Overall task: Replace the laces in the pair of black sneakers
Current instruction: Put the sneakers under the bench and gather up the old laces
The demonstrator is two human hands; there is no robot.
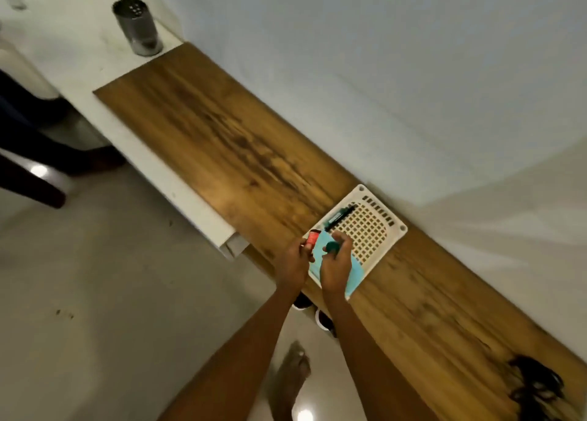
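Note:
My left hand (293,261) pinches a small red container (312,238) at the near corner of a white perforated basket (378,226) on the wooden tabletop (241,153). My right hand (337,261) grips a dark green round object (332,246) over the basket. A light blue item (355,274) and a black stick-like item (339,218) lie in the basket. Two black sneakers with white soles (317,312) peek out on the floor under the table edge, mostly hidden by my forearms. A tangle of black laces (536,385) lies on the tabletop at the far right.
A metal perforated cup (137,28) stands on the white counter (63,48) to the left. The white wall runs along the table's far side. My bare foot (293,369) is on the pale floor below. A dark chair leg (31,185) is at the left.

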